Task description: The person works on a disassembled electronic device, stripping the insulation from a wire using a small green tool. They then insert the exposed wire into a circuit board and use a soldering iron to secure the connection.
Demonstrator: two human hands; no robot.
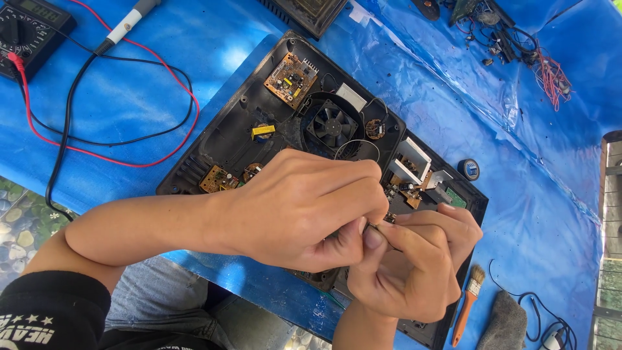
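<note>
Black plastic casing [214, 139]: open, circuit boards and fan exposed, on blue sheet [162, 65].
Left hand [304, 210]: pinching a small part, too tiny to identify.
Right hand [414, 259]: pinching the same part.

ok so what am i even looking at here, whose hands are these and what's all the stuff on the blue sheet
The one picture comes from a camera worn on a person's head, looking down at their own bare hands. The left hand and right hand meet, pinching some small part between fingertips; it is too hidden to name. Under them lies an opened black casing with a fan and small circuit boards inside. All rests on a blue tarp. Around it: a multimeter with red and black leads, a small brush, a grey cloth, and a tape roll.
</note>
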